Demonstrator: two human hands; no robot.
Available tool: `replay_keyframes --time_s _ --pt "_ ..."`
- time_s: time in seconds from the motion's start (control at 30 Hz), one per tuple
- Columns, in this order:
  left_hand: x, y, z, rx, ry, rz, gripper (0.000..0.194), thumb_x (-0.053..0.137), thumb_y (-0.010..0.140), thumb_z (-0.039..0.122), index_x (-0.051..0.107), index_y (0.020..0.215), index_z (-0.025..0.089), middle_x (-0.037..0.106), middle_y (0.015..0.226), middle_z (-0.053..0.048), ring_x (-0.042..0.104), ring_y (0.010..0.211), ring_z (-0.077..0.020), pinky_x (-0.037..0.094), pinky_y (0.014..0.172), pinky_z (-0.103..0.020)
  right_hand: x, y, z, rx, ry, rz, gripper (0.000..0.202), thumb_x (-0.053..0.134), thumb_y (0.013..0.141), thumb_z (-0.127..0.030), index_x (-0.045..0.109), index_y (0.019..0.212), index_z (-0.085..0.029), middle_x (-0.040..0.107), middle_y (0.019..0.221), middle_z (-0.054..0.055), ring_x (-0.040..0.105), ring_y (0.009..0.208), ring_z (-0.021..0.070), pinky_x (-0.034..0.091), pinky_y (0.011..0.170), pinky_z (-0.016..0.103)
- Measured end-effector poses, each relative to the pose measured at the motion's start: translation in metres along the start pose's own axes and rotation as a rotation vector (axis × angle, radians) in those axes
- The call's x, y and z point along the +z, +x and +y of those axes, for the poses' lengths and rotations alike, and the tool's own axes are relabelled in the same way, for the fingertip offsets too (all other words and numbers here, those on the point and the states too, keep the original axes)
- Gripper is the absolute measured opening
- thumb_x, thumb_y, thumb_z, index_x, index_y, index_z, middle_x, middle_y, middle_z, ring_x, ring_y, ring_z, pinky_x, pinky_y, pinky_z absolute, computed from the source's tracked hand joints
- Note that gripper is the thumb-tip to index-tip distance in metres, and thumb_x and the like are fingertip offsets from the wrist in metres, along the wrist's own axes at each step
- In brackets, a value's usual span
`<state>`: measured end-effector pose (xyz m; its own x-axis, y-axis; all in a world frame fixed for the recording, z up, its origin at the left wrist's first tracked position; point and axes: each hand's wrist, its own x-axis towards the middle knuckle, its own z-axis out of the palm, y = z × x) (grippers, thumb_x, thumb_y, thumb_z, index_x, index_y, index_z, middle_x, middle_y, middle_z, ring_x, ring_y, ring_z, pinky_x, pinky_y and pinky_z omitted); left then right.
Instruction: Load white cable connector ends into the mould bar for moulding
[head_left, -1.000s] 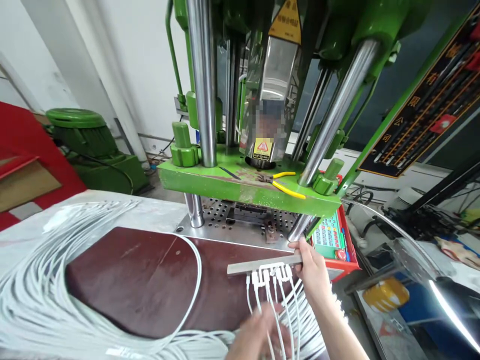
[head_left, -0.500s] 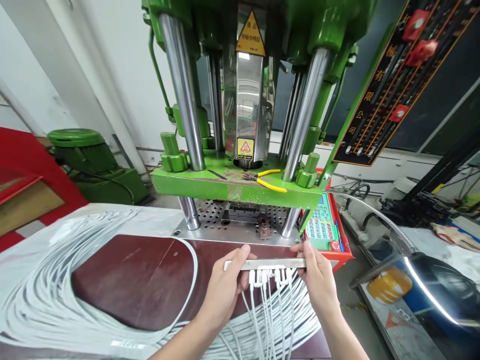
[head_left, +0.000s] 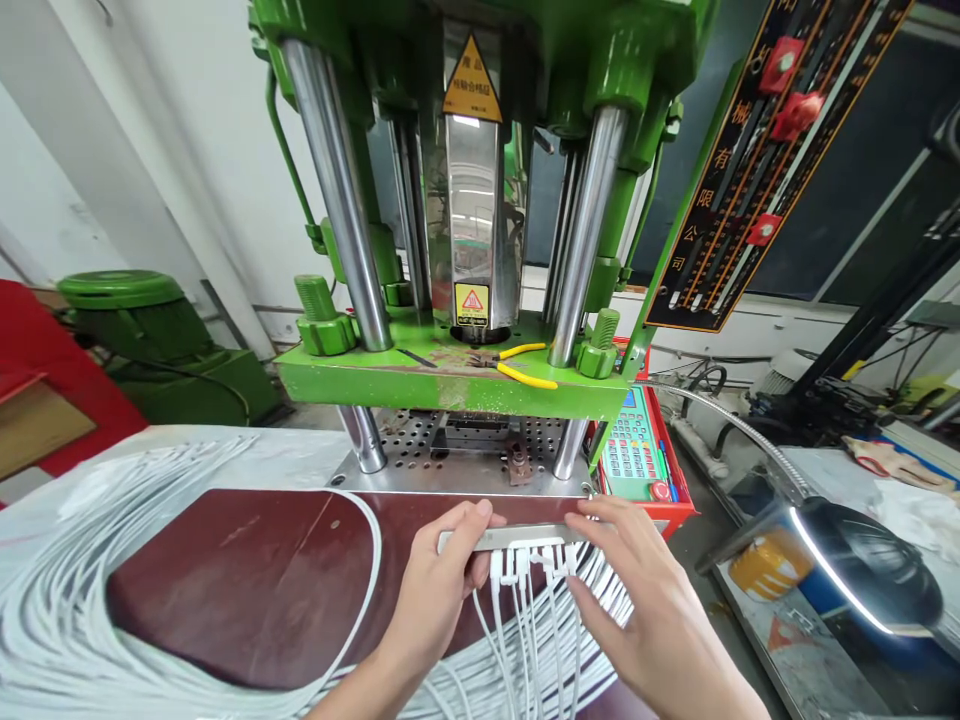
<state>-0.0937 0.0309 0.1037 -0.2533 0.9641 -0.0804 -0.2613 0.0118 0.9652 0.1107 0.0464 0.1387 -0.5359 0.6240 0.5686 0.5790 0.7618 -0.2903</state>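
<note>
My left hand [head_left: 435, 580] grips the left end of a narrow metal bar [head_left: 517, 538], thumb on top and fingers beneath. Along the bar's near edge sits a row of white connectors [head_left: 522, 566], and grey-white cables [head_left: 534, 650] hang from them toward me. At the bar's right end, my right hand [head_left: 649, 605] has its fingers spread. Its fingertips are over the bar's end and its thumb is beside the rightmost connector; whether they touch is hard to tell.
A large loop of white cable [head_left: 67, 600] lies across the brown tabletop [head_left: 247, 590]. Behind rises a green press [head_left: 450, 390] with yellow-handled pliers [head_left: 525, 375] on its ledge. A control panel [head_left: 634, 445] stands to the right, near a black lamp [head_left: 862, 570].
My right hand has let go of the bar's right end and spread its fingers, its thumb now by the connectors. My left hand keeps its hold. The view has shifted slightly.
</note>
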Motion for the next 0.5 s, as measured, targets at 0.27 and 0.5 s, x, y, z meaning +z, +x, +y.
replay_keyframes --time_s 0.27,0.5 --pt "0.000 0.002 -0.003 0.053 0.104 -0.032 0.039 0.054 0.084 0.051 0.061 0.071 0.015 0.036 0.041 0.007 0.032 0.045 -0.0089 0.027 0.049 -0.022 0.022 0.002 -0.004 -0.185 -0.301 0.135 0.032 0.046 0.086 -0.013 0.057 0.116 -0.008 0.068 0.104 0.014 0.064 0.095 0.0273 0.048 0.092 0.052" --pt "0.002 0.000 0.004 0.006 0.141 -0.018 0.039 0.055 0.082 0.051 0.059 0.064 0.016 0.036 0.037 0.006 0.030 0.042 -0.0083 0.023 0.046 -0.021 0.012 0.003 -0.001 -0.169 -0.218 0.042 0.041 0.049 0.078 -0.016 0.053 0.119 -0.012 0.069 0.106 0.011 0.066 0.096 0.0268 0.053 0.088 0.048"
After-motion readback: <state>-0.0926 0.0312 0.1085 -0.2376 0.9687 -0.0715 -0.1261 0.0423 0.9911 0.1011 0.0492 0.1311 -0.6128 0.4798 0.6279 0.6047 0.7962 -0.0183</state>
